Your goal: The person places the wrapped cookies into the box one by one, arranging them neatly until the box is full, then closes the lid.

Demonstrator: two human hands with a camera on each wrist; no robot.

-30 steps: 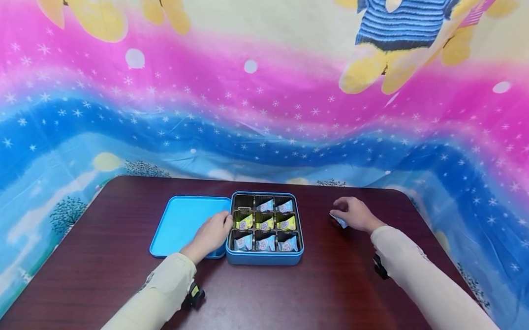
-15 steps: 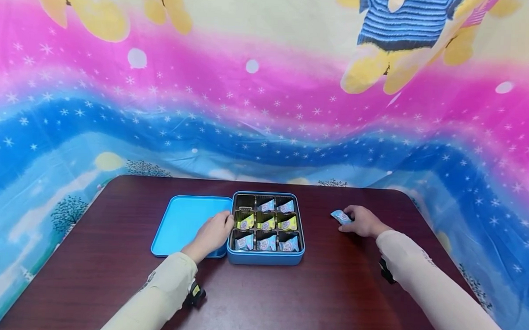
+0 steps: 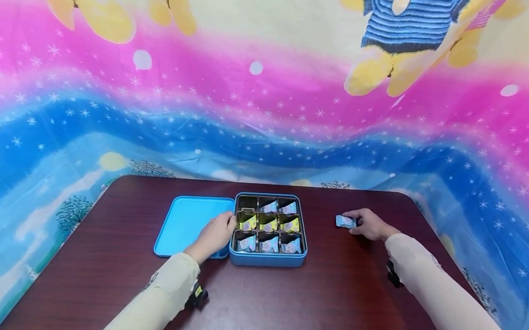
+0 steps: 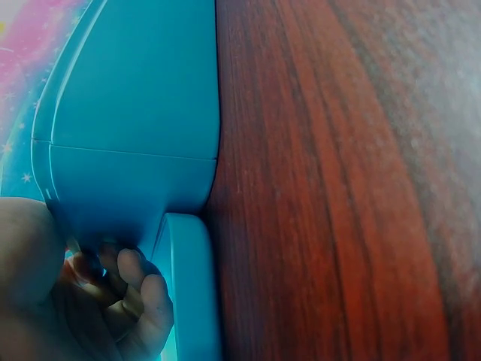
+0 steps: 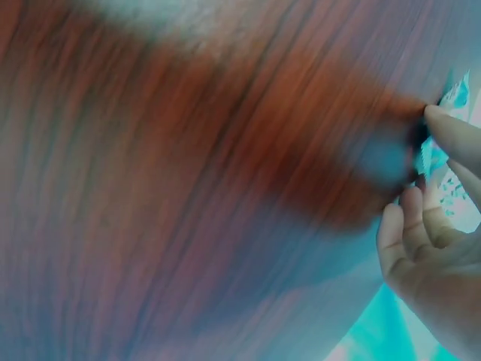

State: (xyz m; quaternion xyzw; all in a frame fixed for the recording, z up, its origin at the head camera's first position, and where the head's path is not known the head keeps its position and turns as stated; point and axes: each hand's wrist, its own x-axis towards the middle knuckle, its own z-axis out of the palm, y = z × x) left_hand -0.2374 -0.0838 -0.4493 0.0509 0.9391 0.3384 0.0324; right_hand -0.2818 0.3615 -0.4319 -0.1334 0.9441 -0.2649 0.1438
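Observation:
A blue tin (image 3: 266, 260) holds a divided tray of wrapped candies, with yellow ones (image 3: 268, 223) in the middle row and blue ones (image 3: 268, 244) in the near and far rows. No candy shows in its far-left compartment (image 3: 247, 203). My left hand (image 3: 214, 233) holds the tin's left rim, fingers curled at its wall (image 4: 135, 188) in the left wrist view. To the right of the tin, my right hand (image 3: 370, 225) pinches a blue wrapped candy (image 3: 345, 221) between thumb and fingers, close over the table. The right wrist view shows only part of this candy (image 5: 436, 154).
The tin's blue lid (image 3: 186, 225) lies flat, hollow side up, against the tin's left side and partly under the left forearm and hand. A dark red wooden table (image 3: 321, 295) carries everything. Behind it hangs a printed cloth (image 3: 267, 111).
My right hand has moved slightly to the right and nearer with the blue candy, which has turned and shows more of its wrapper. The left hand stays at the tin's rim.

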